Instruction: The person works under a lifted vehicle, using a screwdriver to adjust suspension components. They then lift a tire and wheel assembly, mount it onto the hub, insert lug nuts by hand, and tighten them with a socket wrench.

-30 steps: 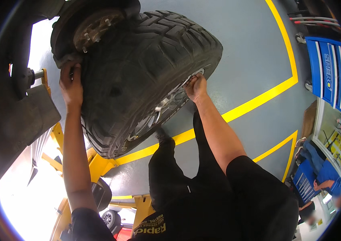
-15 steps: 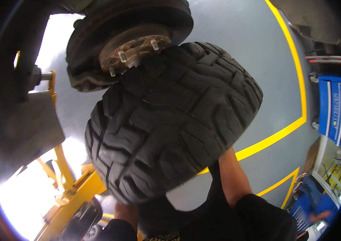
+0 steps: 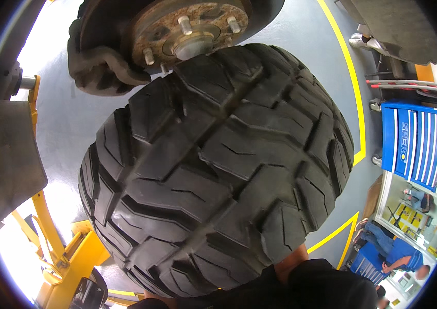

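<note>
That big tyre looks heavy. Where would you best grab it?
Probably by the two sidewalls, one hand from each side, low on the tyre. Its wide, knobbly tread faces the camera and is too broad for one hand to span. A forearm already comes in under its lower right. The hands themselves are hidden behind it.

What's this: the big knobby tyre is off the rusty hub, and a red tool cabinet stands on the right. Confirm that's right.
Not quite. The tool cabinet on the right is blue, not red, as the head view shows. The rest holds: the knobby tyre is off the rusty hub, whose studs stand bare.
</note>
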{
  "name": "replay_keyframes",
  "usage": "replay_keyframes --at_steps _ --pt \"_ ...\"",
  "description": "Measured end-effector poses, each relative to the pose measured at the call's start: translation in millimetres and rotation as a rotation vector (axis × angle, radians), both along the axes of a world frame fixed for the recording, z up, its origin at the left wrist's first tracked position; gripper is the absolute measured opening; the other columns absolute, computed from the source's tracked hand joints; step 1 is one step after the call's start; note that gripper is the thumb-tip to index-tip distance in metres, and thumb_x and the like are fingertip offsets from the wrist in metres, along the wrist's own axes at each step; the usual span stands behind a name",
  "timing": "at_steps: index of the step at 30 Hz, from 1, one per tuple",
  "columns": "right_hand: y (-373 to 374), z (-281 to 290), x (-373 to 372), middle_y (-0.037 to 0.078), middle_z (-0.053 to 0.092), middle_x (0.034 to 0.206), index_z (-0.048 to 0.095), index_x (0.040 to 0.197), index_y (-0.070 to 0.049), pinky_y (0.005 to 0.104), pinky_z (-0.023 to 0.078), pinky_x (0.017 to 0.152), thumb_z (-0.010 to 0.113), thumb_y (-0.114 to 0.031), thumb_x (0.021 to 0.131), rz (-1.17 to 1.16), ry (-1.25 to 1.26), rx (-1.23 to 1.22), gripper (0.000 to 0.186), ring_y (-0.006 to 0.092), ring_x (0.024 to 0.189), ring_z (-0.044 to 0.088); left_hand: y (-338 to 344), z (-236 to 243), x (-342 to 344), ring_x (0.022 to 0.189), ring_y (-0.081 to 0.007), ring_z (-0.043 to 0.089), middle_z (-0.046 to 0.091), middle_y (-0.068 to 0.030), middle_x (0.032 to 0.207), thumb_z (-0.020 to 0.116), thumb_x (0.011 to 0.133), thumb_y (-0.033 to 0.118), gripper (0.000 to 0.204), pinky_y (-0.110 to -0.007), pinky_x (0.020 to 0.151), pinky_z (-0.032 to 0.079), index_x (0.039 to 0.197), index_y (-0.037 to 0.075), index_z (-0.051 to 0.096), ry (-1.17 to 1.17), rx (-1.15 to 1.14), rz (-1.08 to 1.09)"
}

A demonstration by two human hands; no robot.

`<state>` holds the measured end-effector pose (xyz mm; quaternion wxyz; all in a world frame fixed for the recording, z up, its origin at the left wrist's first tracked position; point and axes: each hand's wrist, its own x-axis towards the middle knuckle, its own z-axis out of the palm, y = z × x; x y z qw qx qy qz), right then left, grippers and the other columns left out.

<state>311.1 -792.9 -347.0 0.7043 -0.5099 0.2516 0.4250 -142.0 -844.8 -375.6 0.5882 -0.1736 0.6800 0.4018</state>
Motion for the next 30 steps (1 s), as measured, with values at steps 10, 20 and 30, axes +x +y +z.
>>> replay_keyframes --at_steps 10,20,30 --pt "14.8 77.7 7.0 0.009 0.052 0.144 0.051 0.140 -0.009 0.0496 0.036 0.113 0.035 -0.043 0.100 0.019 -0.160 0.009 0.055 0.0315 0.133 0.048 -4.1 -4.1 12.9 0.122 -0.0286 0.056 0.057 -0.0124 0.135 0.044 0.101 0.048 0.057 -0.045 0.103 0.046 0.138 0.006 0.054 -0.091 0.068 0.038" --pt "149.9 298.6 26.6 0.012 0.050 0.148 0.049 0.143 -0.007 0.0517 0.034 0.115 0.035 -0.042 0.099 0.187 -0.316 0.257 0.058 0.0315 0.138 0.044 22.2 55.5 35.0 0.122 -0.0288 0.056 0.057 -0.0119 0.135 0.044 0.100 0.051 0.059 -0.046 0.103 0.046 0.139 0.008 0.053 -0.198 0.241 0.086" --pt "214.5 422.6 -43.2 0.011 0.053 0.145 0.048 0.143 -0.007 0.0498 0.027 0.117 0.043 -0.059 0.100 0.577 -0.502 0.604 0.067 0.0297 0.137 0.045 90.8 57.6 95.8 0.121 -0.0290 0.057 0.057 -0.0114 0.136 0.044 0.099 0.053 0.061 -0.046 0.102 0.047 0.140 0.009 0.052 -0.388 0.460 0.201"
